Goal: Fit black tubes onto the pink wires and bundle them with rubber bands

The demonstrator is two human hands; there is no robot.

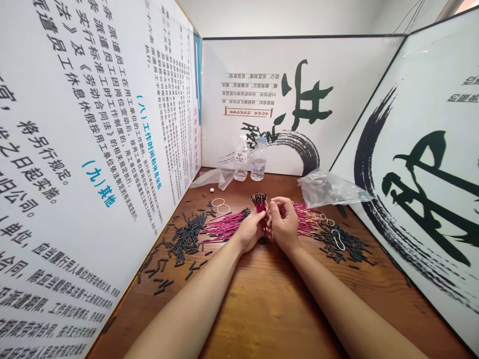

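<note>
A bundle of thin red wires with black ends and gold-coloured tips (259, 200) stands upright at the middle of the table. My left hand (251, 232) is wrapped around it from the left. Close against its right side is my right hand (283, 223), with thumb and forefinger pinched together near the top of the bundle. What that pinch holds is too small to make out. Loose pink-red wires (226, 225) lie left of my left hand. Beyond my right hand, more red wires with gold-coloured ends (307, 219) are spread out.
Short black tubes (187, 239) lie scattered at left, with another heap (344, 243) at right. White rubber bands (223, 208) rest near both piles. Two water bottles (258, 167) and a clear plastic bag (329, 187) stand behind. Printed panels (262, 60) wall in three sides.
</note>
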